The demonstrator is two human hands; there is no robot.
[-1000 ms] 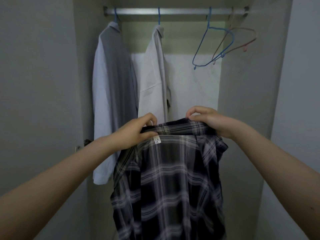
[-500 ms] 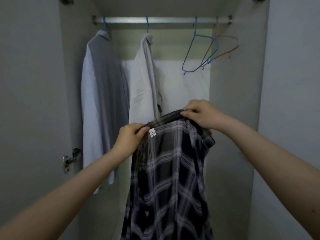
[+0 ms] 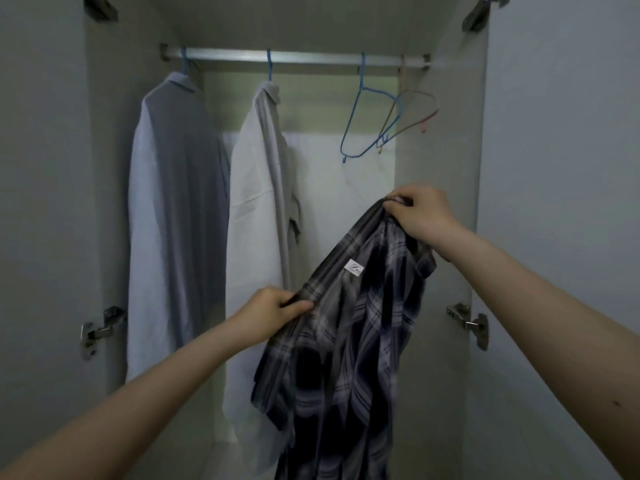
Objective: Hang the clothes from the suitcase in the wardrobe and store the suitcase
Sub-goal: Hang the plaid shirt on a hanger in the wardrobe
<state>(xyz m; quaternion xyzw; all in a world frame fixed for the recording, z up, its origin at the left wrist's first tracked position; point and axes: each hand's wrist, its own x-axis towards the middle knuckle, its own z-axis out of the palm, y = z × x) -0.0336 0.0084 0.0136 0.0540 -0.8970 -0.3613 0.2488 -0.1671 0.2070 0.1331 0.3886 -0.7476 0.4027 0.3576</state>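
A dark plaid shirt (image 3: 349, 358) hangs in front of the open wardrobe, held by its collar with the white label facing me. My left hand (image 3: 268, 311) pinches the lower end of the collar. My right hand (image 3: 420, 213) grips the upper end, higher and to the right, so the collar slants. Above on the metal rail (image 3: 311, 58) hang an empty blue hanger (image 3: 367, 126) and an empty pinkish hanger (image 3: 415, 112). The suitcase is not in view.
A pale blue-grey shirt (image 3: 173, 220) and a white shirt (image 3: 259, 220) hang on blue hangers at the rail's left and middle. Wardrobe doors stand open on both sides, with metal hinges (image 3: 100, 330) (image 3: 471, 322) on the side walls.
My right hand has risen and moved right while my left hand has dropped, tilting the collar from level to a steep slant. The view has shifted down, so the rail sits lower in frame.
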